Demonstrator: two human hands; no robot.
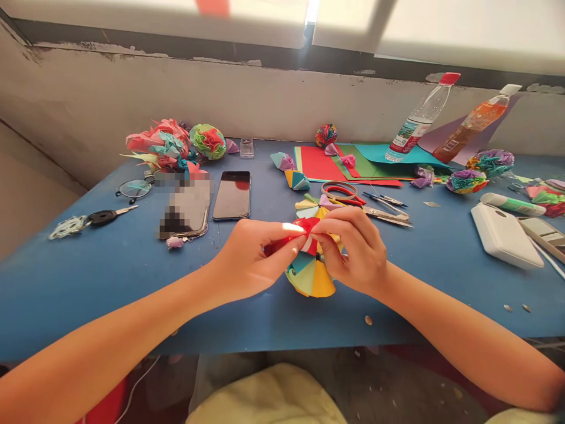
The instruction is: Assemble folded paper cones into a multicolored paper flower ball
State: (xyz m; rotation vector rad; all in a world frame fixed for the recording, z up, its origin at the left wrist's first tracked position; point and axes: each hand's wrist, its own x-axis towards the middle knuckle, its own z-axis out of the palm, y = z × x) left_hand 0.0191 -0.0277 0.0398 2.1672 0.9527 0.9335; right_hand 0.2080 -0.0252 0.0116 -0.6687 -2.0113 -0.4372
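Observation:
Between both hands is a small folded piece of red paper [311, 243], partly covered by fingers. My left hand [260, 256] pinches it from the left with thumb and forefinger. From the right, my right hand [355, 250] grips its edge between thumb and fingertips. Below and behind them lies a round paper fan [323, 280] in yellow, orange and teal segments. More pale fan paper [306, 205] shows just above the hands. Scissors [388, 216] with red handles lie to the right, near a roll of tape [339, 189].
Two phones [232, 197] lie left of centre, with glasses [135, 188] and a key [110, 216] farther left. Coloured paper sheets [318, 164] and two bottles [412, 126] are at the back. Paper balls [208, 141] line the wall. A white case [505, 235] sits right.

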